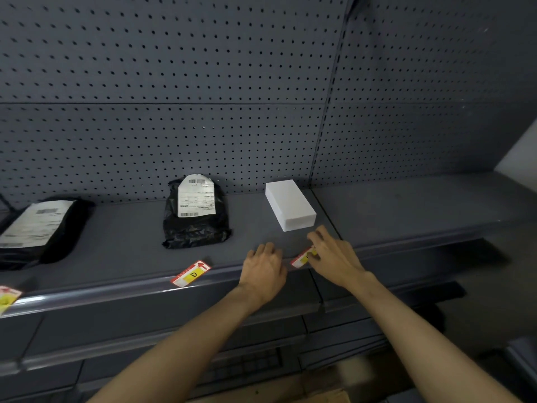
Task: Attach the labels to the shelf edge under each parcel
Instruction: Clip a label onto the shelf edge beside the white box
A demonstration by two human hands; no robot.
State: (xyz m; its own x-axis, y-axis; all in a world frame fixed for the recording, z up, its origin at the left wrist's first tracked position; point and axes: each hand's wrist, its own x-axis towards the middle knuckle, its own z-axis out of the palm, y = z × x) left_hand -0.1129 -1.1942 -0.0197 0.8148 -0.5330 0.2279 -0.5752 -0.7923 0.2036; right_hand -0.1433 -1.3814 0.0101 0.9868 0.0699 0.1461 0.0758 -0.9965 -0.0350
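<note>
A white box parcel [290, 205] sits on the grey shelf [122, 251], with a black bag parcel [195, 213] to its left and another black bag parcel [37, 228] at the far left. A red-and-yellow label [300, 259] lies at the shelf edge [116, 292] in front of the white box; my right hand [334, 254] pinches its right end. My left hand [266, 267] rests flat on the shelf just left of that label, holding nothing. A label marked D [190, 273] lies loose at the edge below the middle bag. A third label [7, 298] shows at the far left edge.
A dark pegboard wall [203, 82] backs the shelf. A second shelf section [406, 207] continues to the right. Lower shelves [174, 344] and a cardboard box [319, 391] lie below.
</note>
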